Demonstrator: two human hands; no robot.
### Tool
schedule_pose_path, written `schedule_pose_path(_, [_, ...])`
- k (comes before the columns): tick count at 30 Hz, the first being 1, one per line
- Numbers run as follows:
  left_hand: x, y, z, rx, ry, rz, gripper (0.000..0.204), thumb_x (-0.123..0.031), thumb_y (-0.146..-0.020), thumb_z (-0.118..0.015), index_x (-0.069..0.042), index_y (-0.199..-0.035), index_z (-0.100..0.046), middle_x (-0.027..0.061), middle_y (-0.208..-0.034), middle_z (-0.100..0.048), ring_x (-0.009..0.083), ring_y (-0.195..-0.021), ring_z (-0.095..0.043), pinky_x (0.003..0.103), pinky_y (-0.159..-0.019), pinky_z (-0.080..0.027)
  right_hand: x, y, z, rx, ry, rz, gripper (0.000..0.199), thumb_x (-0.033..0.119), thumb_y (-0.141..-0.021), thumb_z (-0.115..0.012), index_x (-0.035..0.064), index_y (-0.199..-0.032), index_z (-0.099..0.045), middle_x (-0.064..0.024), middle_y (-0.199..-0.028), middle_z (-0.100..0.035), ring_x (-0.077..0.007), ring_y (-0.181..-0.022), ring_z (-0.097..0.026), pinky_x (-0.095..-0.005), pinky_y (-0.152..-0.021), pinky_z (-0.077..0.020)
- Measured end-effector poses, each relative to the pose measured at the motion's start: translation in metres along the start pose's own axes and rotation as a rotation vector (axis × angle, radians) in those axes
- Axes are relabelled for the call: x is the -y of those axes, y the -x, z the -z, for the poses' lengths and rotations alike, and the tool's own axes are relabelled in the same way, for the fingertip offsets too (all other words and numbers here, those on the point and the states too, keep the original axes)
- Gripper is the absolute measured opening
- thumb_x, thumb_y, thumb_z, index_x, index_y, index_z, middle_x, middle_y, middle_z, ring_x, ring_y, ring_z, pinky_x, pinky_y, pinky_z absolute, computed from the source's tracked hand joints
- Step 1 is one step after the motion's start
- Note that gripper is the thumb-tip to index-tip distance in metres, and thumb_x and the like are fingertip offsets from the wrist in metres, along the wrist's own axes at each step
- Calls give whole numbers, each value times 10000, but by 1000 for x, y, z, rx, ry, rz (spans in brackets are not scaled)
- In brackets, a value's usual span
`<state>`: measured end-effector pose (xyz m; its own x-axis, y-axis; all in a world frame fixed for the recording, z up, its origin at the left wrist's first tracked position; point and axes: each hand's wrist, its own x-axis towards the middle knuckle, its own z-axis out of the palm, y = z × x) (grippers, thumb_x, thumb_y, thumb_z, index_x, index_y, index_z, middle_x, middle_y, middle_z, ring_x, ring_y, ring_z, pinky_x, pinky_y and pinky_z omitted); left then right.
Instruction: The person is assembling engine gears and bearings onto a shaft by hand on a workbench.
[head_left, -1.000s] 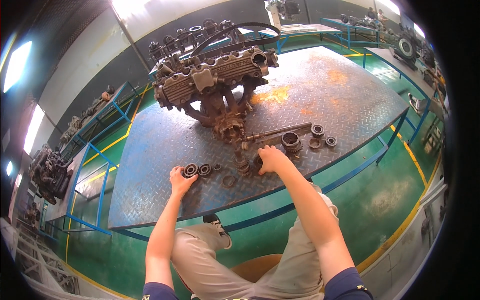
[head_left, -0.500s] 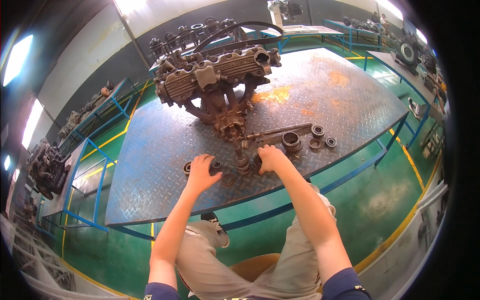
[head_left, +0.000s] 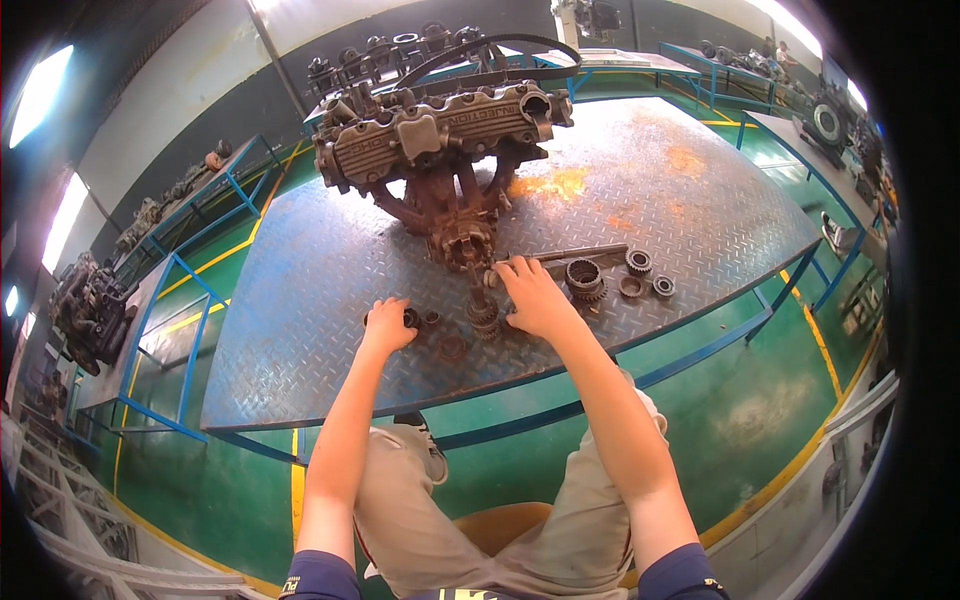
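Note:
My left hand is closed around a dark metal ring on the tabletop; the hand hides part of it. Just right of that lies a smaller ring. A flat, rusty ring rests nearer the front edge. Between my hands a toothed gear cluster on a shaft stands below the engine part. My right hand is spread, thumb apart from the fingers, its fingertips beside a small metal collar. Whether they touch it I cannot tell.
An engine cylinder head with manifold stands on the blue-edged metal table. To the right are a long shaft, a large ring gear and several small gears. More benches with engine parts line the room.
My left hand has moved left and away from me, onto the dark ring. My right hand has shifted away from me, its fingers now reaching up toward the collar. The view has tilted slightly.

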<state>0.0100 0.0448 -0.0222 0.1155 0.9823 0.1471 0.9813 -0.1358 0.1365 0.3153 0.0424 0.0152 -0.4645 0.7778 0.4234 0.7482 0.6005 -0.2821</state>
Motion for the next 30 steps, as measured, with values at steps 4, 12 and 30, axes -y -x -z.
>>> schedule_pose_path(4, [-3, -6, -2, 16, 0, 26, 561, -229, -630, -746, -41, -1151, -657, 186, -1113, -620, 384, -1053, -551, 427, -928, -472, 25, -3, 20, -357, -129, 279, 453, 9, -679, -669, 21, -1121, -569, -152, -1074, -528, -348, -1032, -514, -409, -902, -450])
schedule_pose_path(12, [-12, 4, 20, 94, 86, 64, 575, -236, -581, -784, 23, -1080, -668, 237, -1066, -653, 369, -1022, -616, 424, -909, -493, 72, 13, -18, -148, -148, 398, 148, 96, -763, -634, 50, -894, -582, -105, -834, -586, -289, -800, -609, -389, -709, -508])
schedule_pose_path(30, [-39, 24, 39, 52, 288, -83, 805, -233, -612, -819, -6, -1325, -523, 188, -1106, -633, 345, -1085, -567, 399, -957, -443, 60, 7, -54, 320, -243, 145, 84, 105, -785, -652, 41, -835, -672, -169, -841, -665, -344, -793, -661, -402, -726, -522])
